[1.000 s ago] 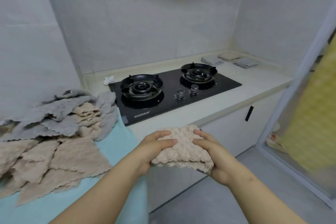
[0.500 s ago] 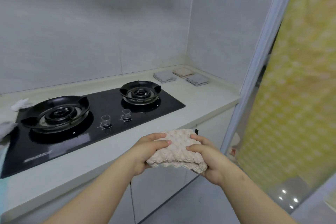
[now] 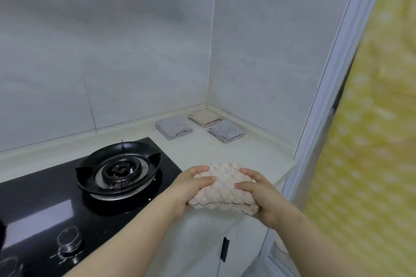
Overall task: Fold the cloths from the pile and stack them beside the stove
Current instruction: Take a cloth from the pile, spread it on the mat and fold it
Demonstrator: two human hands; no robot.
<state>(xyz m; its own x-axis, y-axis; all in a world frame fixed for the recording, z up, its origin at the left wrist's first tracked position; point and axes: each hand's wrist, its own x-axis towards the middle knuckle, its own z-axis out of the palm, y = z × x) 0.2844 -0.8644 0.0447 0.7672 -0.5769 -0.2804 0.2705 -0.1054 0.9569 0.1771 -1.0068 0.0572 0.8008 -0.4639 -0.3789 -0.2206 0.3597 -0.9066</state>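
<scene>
Grey tiled walls [image 3: 112,51] meet in a corner behind the tabletop [image 3: 225,150], and a yellow dotted curtain [image 3: 371,141] fills the right side past a pale door frame [image 3: 326,96]. A black glass stove [image 3: 45,198] lies set into the tabletop on the left, and 1 round burner [image 3: 119,168] is fully in view. Below the tabletop's front edge is a white cabinet door [image 3: 202,243].

Both hands hold 1 folded beige cloth [image 3: 225,184] with a bumpy weave, over the front edge of the tabletop and just right of the stove's near corner. The left hand [image 3: 189,189] grips its left end, with the fingers [image 3: 202,170] curled over the top. The right hand [image 3: 263,195] grips the right end, its fingers [image 3: 247,172] wrapped over the top and its palm under the fold. Whether the cloth touches the tabletop I cannot tell.

In the far corner 3 folded cloths lie flat and apart from each other: a grey cloth [image 3: 173,128] nearest the stove, a tan cloth [image 3: 204,117] against the back wall, and another grey cloth [image 3: 225,130] to the right.

A clear knob [image 3: 69,240] sits on the stove's front, and a small black handle [image 3: 224,249] is on the cabinet door.
</scene>
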